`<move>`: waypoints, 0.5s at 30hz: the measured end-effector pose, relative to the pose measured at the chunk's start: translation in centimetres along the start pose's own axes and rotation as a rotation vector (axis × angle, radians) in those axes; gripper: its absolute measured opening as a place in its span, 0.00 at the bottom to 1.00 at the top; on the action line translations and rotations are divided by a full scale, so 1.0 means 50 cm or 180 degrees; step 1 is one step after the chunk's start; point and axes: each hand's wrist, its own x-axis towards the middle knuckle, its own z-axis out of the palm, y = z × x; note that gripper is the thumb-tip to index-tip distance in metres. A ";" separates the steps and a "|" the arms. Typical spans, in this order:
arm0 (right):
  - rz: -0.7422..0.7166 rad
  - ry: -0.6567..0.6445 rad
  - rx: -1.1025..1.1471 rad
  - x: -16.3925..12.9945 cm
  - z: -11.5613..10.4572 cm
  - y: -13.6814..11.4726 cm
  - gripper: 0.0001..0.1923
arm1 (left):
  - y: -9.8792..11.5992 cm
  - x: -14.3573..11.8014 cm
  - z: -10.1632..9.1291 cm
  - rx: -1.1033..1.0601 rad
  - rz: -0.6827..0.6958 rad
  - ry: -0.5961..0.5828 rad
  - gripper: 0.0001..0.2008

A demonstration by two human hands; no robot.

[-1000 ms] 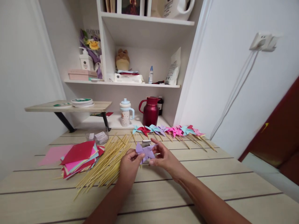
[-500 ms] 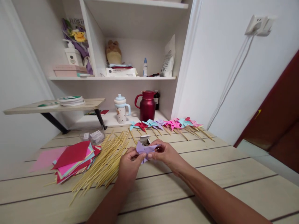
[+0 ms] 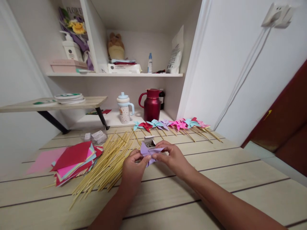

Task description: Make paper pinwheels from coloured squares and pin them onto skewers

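Note:
A purple paper pinwheel [image 3: 150, 152] is pinched between both hands above the table. My left hand [image 3: 134, 164] grips its left side, the thumb on the folded paper near the middle. From the right, my right hand [image 3: 171, 157] holds it with thumb and fingers closed on the edge. Just behind the pinwheel stands a small open box [image 3: 149, 140] of tiny metal pieces, partly hidden by the paper. Left of my left hand lies a loose pile of thin wooden sticks [image 3: 107, 163].
Coloured paper squares [image 3: 72, 156] are stacked at left, near a clear container [image 3: 98, 136] of small white packets. Finished pinwheels on sticks [image 3: 179, 124] lie along the back. Behind them stand a red jug [image 3: 152, 105] and a pale cup [image 3: 124, 110]. A small raised shelf [image 3: 93, 101] stands at left.
The view has shifted slightly. Both hands keep their hold on the purple pinwheel, which now shows its folded blades a little more openly; more of the small box shows behind it.

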 end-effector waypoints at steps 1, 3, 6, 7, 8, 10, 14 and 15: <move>-0.0097 0.0034 -0.0071 -0.001 0.002 0.001 0.08 | -0.004 -0.001 0.000 0.0006 -0.0011 0.0038 0.04; -0.0163 0.0074 -0.0119 -0.003 0.007 0.005 0.06 | -0.011 -0.002 -0.001 0.0006 -0.0042 0.0117 0.04; -0.0052 0.0060 -0.0124 -0.004 0.013 0.015 0.07 | -0.019 -0.003 0.000 -0.0056 -0.0125 0.0180 0.05; 0.0020 0.0045 -0.0108 -0.004 0.014 0.018 0.07 | -0.021 -0.003 0.001 -0.0096 -0.0164 0.0180 0.06; 0.0095 0.0028 -0.0080 -0.004 0.014 0.020 0.07 | -0.022 -0.002 0.003 -0.0142 -0.0206 0.0171 0.07; 0.0202 0.0007 -0.0016 -0.003 0.014 0.022 0.09 | -0.022 -0.001 0.005 -0.0247 -0.0297 0.0139 0.09; 0.0258 -0.0039 0.0035 -0.003 0.016 0.016 0.10 | -0.014 0.000 0.007 -0.0470 -0.0467 0.0045 0.12; 0.0257 -0.0030 0.0049 -0.003 0.016 0.014 0.10 | -0.010 -0.002 0.006 -0.0523 -0.0506 0.0012 0.12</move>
